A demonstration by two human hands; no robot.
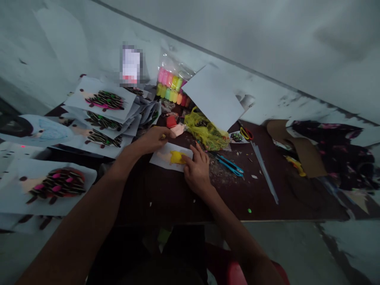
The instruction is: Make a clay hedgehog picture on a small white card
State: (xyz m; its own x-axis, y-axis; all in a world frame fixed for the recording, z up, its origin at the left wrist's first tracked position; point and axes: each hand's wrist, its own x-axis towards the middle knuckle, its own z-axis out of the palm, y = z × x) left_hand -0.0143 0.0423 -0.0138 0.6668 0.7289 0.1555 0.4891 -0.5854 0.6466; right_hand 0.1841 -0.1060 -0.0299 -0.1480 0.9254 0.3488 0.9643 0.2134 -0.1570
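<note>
A small white sheet of paper (162, 161) lies on the dark table, bearing a flat yellow clay shape (175, 157) beside a paler, skin-toned patch. My right hand (197, 166) rests at the sheet's right edge, fingers spread, one fingertip touching the yellow clay. Above the sheet's upper left corner, my left hand (157, 138) is closed in a pinch; a small yellowish bit seems to show between the fingers. Just past it lie a red lump (171, 121) and a pale pink lump of clay (178, 130).
Stacked paper hedgehog pictures (103, 99) fill the left side. At the back are a bag of coloured clay (170, 85), a yellow plastic bag (204, 128) and a large white sheet (213, 97). Blue thread snips (230, 164), scissors (246, 133) and a clear stick (265, 174) lie rightward.
</note>
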